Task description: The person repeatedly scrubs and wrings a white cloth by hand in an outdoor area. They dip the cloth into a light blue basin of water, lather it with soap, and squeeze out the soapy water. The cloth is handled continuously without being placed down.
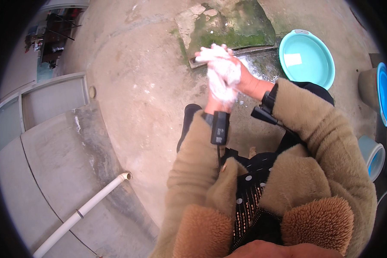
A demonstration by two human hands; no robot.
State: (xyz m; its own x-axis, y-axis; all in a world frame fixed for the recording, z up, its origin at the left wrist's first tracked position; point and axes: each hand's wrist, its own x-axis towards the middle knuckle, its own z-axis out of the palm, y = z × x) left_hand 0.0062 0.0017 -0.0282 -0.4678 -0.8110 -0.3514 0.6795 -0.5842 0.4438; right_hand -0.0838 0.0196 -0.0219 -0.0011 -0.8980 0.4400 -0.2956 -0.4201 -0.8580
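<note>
Thick white lather point(224, 72) coats both hands, which press together in front of me over the concrete ground. My left hand point(216, 92) comes up from below, foam covering it almost to the wrist. Across it lies my right hand point(240, 69), reaching in from the right, its wrist bare of foam. Several fingertips stick out at the top of the foam. Motion blur and lather hide the palms, so whether anything is between them cannot be seen. Nearest to the hands is a mossy concrete slab point(235, 29), just beyond them.
A turquoise plastic basin point(329, 69) with clear water stands right of the slab. Farther right are a bucket with a blue rim point(367, 85) and a smaller pale bucket point(364, 151). A white drainpipe point(96, 201) runs down the wall point(51, 167) at left. Wet ground point(261, 66) borders the slab.
</note>
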